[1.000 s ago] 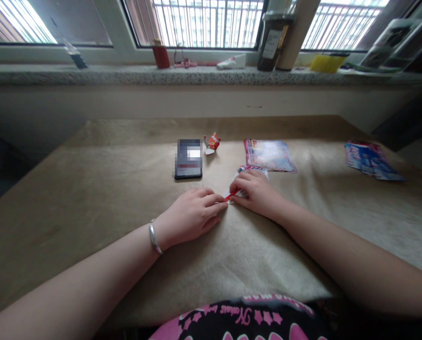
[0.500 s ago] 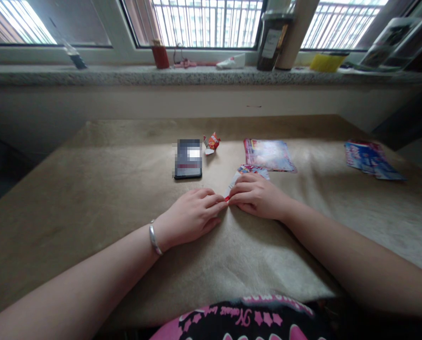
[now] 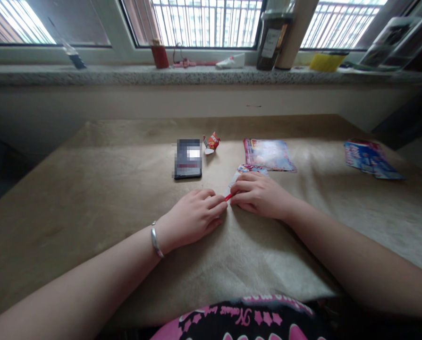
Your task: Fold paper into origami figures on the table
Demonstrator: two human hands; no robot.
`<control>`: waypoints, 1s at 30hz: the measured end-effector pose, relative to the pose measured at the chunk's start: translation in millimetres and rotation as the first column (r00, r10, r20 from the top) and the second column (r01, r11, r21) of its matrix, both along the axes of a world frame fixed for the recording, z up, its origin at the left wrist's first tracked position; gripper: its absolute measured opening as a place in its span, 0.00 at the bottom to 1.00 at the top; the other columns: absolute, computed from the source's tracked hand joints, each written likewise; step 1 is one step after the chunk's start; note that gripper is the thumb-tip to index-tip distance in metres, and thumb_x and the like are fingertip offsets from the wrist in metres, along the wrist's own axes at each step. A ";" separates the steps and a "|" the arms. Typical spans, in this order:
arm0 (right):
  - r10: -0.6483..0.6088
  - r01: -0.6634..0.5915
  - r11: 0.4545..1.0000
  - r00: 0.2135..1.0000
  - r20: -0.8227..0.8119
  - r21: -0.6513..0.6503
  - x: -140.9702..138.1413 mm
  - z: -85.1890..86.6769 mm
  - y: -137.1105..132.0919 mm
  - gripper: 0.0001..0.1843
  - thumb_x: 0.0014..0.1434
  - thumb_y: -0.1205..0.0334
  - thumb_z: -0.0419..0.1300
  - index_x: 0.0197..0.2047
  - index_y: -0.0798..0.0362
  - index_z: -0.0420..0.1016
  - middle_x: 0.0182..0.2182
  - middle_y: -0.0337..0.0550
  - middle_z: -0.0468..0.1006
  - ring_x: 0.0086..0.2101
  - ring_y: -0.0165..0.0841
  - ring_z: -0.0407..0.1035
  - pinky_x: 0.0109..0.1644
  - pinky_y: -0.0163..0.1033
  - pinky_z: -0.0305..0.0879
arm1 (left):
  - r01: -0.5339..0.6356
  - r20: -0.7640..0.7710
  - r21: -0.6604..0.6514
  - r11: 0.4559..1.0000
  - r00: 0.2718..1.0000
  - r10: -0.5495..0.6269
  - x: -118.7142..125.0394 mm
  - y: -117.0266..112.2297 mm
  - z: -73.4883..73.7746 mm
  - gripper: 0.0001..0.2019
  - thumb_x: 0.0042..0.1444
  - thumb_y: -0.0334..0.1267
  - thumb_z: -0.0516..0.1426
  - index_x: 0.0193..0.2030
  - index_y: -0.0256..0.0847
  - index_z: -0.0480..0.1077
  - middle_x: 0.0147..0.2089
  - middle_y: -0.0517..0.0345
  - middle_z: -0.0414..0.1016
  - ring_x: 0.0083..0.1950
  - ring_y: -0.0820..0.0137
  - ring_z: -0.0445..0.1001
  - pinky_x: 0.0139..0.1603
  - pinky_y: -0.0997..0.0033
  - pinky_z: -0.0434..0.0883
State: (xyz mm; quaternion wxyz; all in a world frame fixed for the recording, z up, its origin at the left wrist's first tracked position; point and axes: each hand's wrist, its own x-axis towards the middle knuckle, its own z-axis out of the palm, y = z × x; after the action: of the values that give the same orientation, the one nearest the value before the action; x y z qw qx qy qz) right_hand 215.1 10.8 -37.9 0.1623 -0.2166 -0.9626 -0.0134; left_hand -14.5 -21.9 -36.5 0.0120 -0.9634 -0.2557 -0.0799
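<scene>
A sheet of printed paper (image 3: 250, 169), white with red and blue patterns, lies on the table partly beneath my right hand (image 3: 255, 193). Its near corner shows a narrow red folded edge (image 3: 229, 196) between my fingertips. My left hand (image 3: 197, 215), with a silver bangle at the wrist, presses that corner with fingers together. The right fingers are bent and closed on the paper, covering most of it. Beyond the left hand lies a phone (image 3: 188, 159) with a blurred screen. Beside the phone stands a small folded red and orange paper figure (image 3: 211, 142).
A stack of colourful printed sheets (image 3: 270, 155) lies just behind my right hand. More blue printed papers (image 3: 372, 159) are spread at the right. On the stone windowsill (image 3: 204, 76) stand a red candle-like jar (image 3: 159, 55), a dark lidded container (image 3: 272, 42) and a yellow item (image 3: 327, 61).
My right fingertips have shifted slightly right, away from the left ones. More of the red folded edge shows between the hands.
</scene>
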 end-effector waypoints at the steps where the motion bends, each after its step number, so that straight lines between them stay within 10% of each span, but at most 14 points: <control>1: 0.002 -0.002 1.000 1.000 -0.001 -0.005 0.2 0.1 0.1 0.10 0.61 0.67 0.53 0.35 0.50 0.77 0.38 0.42 0.77 0.40 0.34 0.63 0.46 0.42 0.59 | 0.000 0.000 -0.004 1.000 1.000 0.000 -0.3 0.2 -0.1 0.12 0.61 0.38 0.51 0.50 0.38 0.65 0.51 0.51 0.70 0.52 0.62 0.65 0.52 0.60 0.66; 30: -0.039 0.039 0.997 0.999 0.007 -0.063 19.1 -6.8 3.0 0.11 0.56 0.70 0.53 0.33 0.51 0.77 0.35 0.44 0.78 0.36 0.32 0.69 0.41 0.38 0.64 | 0.090 0.056 -0.108 0.990 0.995 -0.085 -9.2 11.4 0.5 0.10 0.62 0.34 0.48 0.46 0.38 0.68 0.52 0.53 0.71 0.53 0.65 0.66 0.53 0.63 0.68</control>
State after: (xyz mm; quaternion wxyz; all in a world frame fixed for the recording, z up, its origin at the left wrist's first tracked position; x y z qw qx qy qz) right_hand 234.2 13.8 -44.7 0.1521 -0.2403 -0.9586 0.0134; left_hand -23.7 -10.5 -36.0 -0.0514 -0.9705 -0.2174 -0.0909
